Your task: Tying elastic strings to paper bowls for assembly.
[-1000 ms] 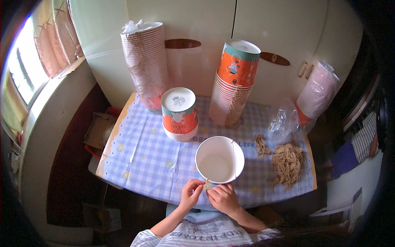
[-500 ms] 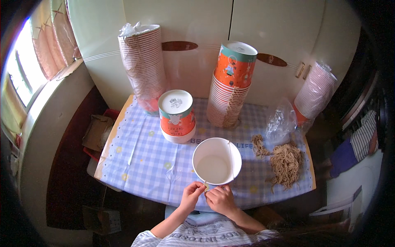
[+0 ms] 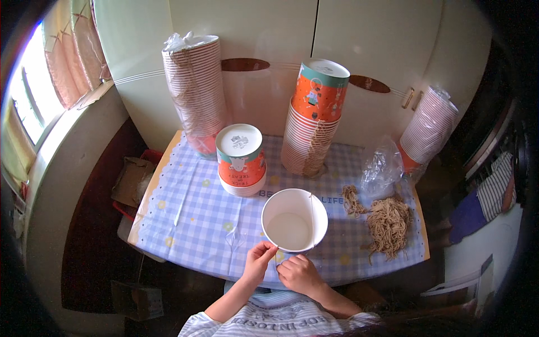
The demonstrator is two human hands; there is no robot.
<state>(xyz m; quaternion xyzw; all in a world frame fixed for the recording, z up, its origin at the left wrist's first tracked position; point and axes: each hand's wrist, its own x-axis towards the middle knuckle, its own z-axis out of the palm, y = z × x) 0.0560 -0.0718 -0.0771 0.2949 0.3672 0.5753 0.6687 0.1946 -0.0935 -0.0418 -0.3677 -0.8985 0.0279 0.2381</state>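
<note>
A white-lined paper bucket (image 3: 281, 224) stands upright on the table in front of me. A thin beige string (image 3: 313, 219) runs across its mouth, from the far rim to the near right rim. Close to the near rim, my left hand (image 3: 259, 263) pinches an end of string between thumb and fingertips. Just right of it, my right hand (image 3: 301, 274) is curled closed, with a short length of string stretched between the two hands. What lies inside the right fist is mostly hidden.
Upturned orange-and-green buckets (image 3: 241, 163) stand beyond to the left. Tall bucket stacks rise at the back left (image 3: 196, 95), back centre (image 3: 310, 137) and back right (image 3: 428, 126). A heap of beige strings (image 3: 389, 224), a smaller bunch (image 3: 353, 201) and a clear plastic bag (image 3: 382, 171) lie right on the checked tablecloth (image 3: 191, 224).
My left hand has shifted slightly up and left, and my right hand a little down, widening the gap between them. The string now shows stretched between them. The bucket has barely moved.
</note>
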